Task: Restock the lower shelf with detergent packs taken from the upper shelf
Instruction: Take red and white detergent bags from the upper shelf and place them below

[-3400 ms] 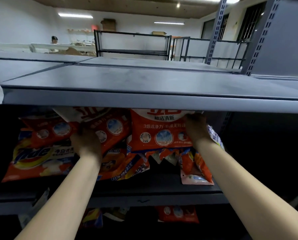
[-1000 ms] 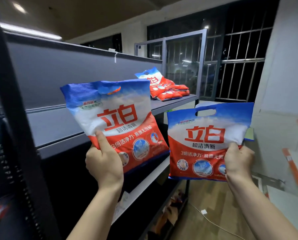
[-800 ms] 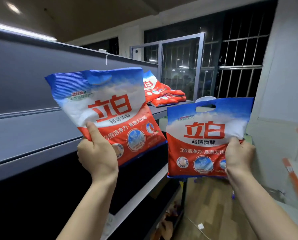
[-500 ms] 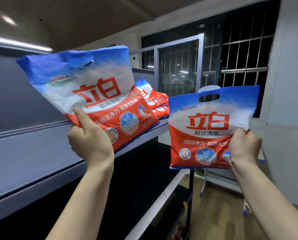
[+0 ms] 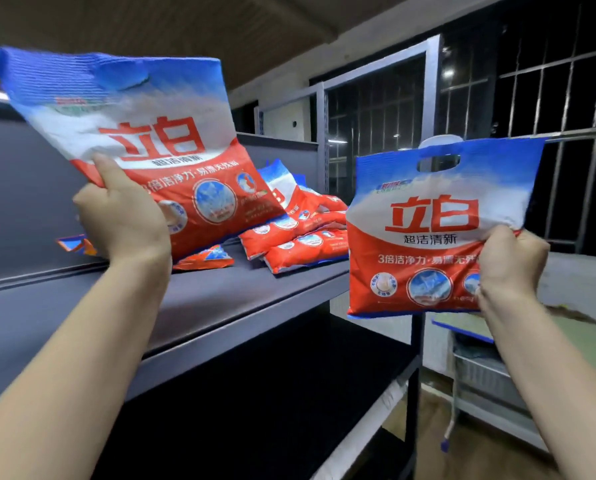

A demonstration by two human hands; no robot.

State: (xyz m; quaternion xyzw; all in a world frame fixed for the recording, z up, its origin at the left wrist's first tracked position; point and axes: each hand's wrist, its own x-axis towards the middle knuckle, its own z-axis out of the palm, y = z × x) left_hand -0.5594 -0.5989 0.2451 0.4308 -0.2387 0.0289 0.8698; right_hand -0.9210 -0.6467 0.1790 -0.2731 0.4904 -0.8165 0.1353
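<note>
My left hand (image 5: 125, 216) grips the lower left corner of a red, white and blue detergent pack (image 5: 144, 140), held tilted above a dark grey shelf board (image 5: 220, 299). My right hand (image 5: 511, 265) grips the lower right side of a second, matching detergent pack (image 5: 424, 230), held upright just past the shelf's right end. A pile of several similar packs (image 5: 300, 233) lies on the shelf behind the left pack. Another pack's corner (image 5: 76, 244) shows on the shelf, left of my left hand.
A lower shelf board (image 5: 359, 441) runs beneath, with dark space between the two boards. Metal shelf uprights (image 5: 431, 98) and barred windows (image 5: 559, 98) stand behind. A green-topped table (image 5: 573, 327) sits at the right, above a wooden floor.
Both packs came off the crowded shelf into my hands. Over the last second my left hand lifted its pack up and leftward above the shelf, and the view closed in on the pile.
</note>
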